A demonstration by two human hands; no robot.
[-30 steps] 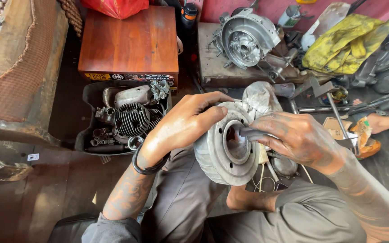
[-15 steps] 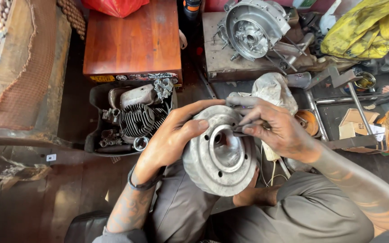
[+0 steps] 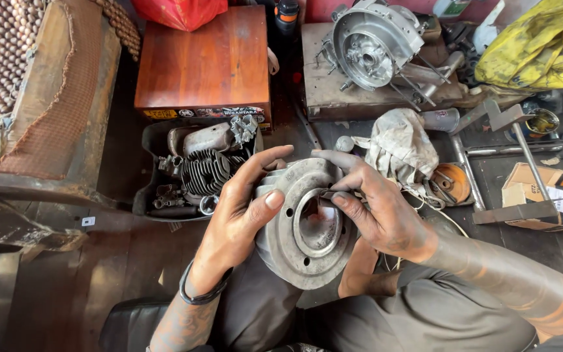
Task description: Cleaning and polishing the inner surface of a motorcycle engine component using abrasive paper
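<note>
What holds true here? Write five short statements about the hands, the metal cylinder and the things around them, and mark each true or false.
1. The left hand grips the finned metal cylinder by its side. True.
2. The right hand lies flat on the floor. False: its fingers reach into the cylinder's round opening.
3. A black tray of dark metal parts stands beyond the left hand. True.
4. The wooden box lies on the person's lap. False: it stands on the floor past the tray.
5. A yellow cloth covers the cylinder. False: it lies far off at the upper right.
</note>
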